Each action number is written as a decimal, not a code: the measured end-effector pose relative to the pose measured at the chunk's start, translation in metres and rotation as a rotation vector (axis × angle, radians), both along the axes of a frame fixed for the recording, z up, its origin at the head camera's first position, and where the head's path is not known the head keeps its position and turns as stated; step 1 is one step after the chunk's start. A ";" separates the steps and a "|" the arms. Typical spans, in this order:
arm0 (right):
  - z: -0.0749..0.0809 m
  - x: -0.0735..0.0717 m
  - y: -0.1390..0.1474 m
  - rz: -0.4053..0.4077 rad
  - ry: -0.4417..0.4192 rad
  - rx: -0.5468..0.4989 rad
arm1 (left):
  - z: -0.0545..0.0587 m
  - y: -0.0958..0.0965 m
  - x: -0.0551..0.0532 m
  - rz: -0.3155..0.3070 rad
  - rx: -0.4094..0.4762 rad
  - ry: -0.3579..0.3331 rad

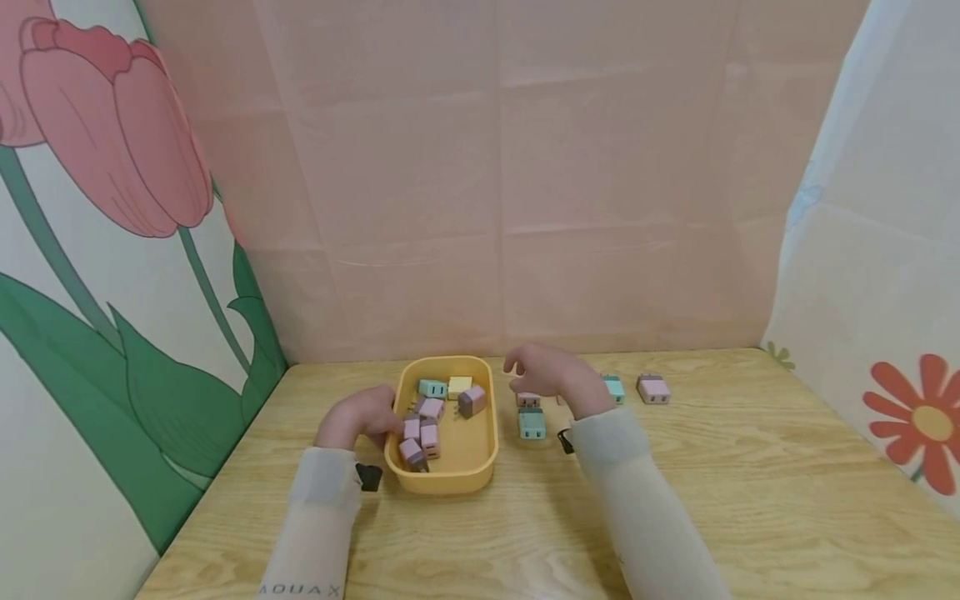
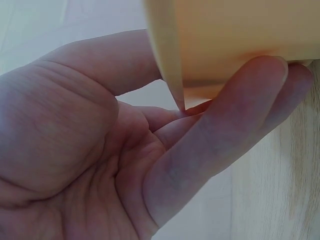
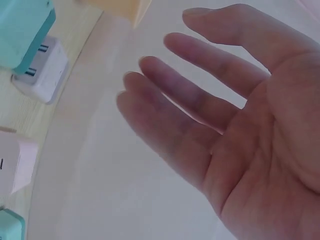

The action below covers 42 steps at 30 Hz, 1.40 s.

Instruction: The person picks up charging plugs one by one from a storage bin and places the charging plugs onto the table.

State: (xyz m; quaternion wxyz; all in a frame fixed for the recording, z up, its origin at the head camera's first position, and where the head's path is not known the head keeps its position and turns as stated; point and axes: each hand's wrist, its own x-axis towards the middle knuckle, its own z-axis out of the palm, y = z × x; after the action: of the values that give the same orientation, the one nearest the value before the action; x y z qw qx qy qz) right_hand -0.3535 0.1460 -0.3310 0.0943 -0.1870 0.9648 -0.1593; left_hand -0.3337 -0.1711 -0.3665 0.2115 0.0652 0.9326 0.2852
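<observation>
My left hand [image 1: 367, 417] grips the left wall of a yellow plastic bin [image 1: 446, 483], its thumb over the rim and its fingers [image 2: 225, 115] against the outside. Inside the bin lie several plug chargers: lilac ones such as this charger [image 1: 472, 402], a teal charger [image 1: 432, 389] and a yellow charger [image 1: 460, 386]. To the right of the bin my right hand [image 1: 547, 371] hovers with nothing in it, fingers [image 3: 190, 100] spread and relaxed. Just under it on the table are a lilac charger [image 1: 528, 401], partly hidden, and a teal charger [image 1: 532, 425].
Farther right on the wooden table [image 1: 750, 467] sit another teal charger [image 1: 614, 389], partly behind the right wrist, and a lilac charger [image 1: 654, 389]. A pink sheet [image 1: 495, 183] hangs along the back edge, with flower-printed sheets [image 1: 112, 150] at the sides.
</observation>
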 end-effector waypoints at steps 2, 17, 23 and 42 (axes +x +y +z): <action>0.001 0.001 -0.005 0.017 0.018 0.009 | 0.000 0.000 0.000 0.001 0.001 0.001; -0.003 0.016 -0.040 0.141 0.156 0.025 | 0.002 0.001 0.002 0.010 -0.002 -0.008; -0.005 0.023 -0.058 0.160 0.202 0.087 | 0.002 0.001 0.001 0.010 -0.007 -0.007; -0.033 0.035 -0.101 0.353 0.321 0.169 | 0.000 -0.003 -0.001 -0.029 0.033 -0.011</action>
State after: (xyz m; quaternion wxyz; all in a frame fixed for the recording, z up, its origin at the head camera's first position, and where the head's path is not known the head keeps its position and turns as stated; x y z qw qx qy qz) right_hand -0.3190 0.0445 -0.3644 -0.0184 -0.3672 0.9296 -0.0274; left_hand -0.3349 -0.1741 -0.3660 0.2196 0.0805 0.9256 0.2977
